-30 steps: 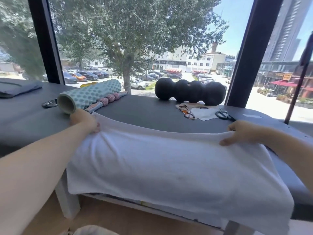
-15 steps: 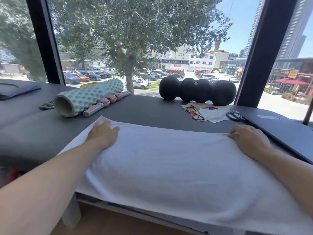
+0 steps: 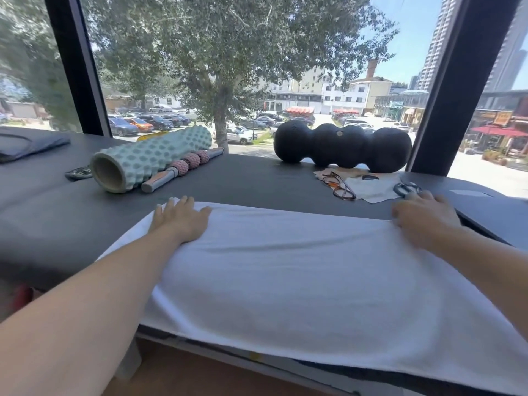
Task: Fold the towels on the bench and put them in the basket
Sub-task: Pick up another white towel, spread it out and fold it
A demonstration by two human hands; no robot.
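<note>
Across the dark tabletop (image 3: pixel 257 190), the white towel (image 3: pixel 300 275) runs long from 9 to 3 o'clock, its near edge draped over the front. Since a moment ago both hands have flattened: the left hand (image 3: pixel 178 220) and right hand (image 3: pixel 423 215), earlier pinching the far corners, now press them down open-palmed. Spreading looks finished; folding comes next.

I am seeing sunlight pouring through tall windows (image 3: pixel 285 67) with dark frames (image 3: pixel 457 81), a tree (image 3: pixel 220 52) and parked cars (image 3: pixel 143 124) standing outside.
</note>
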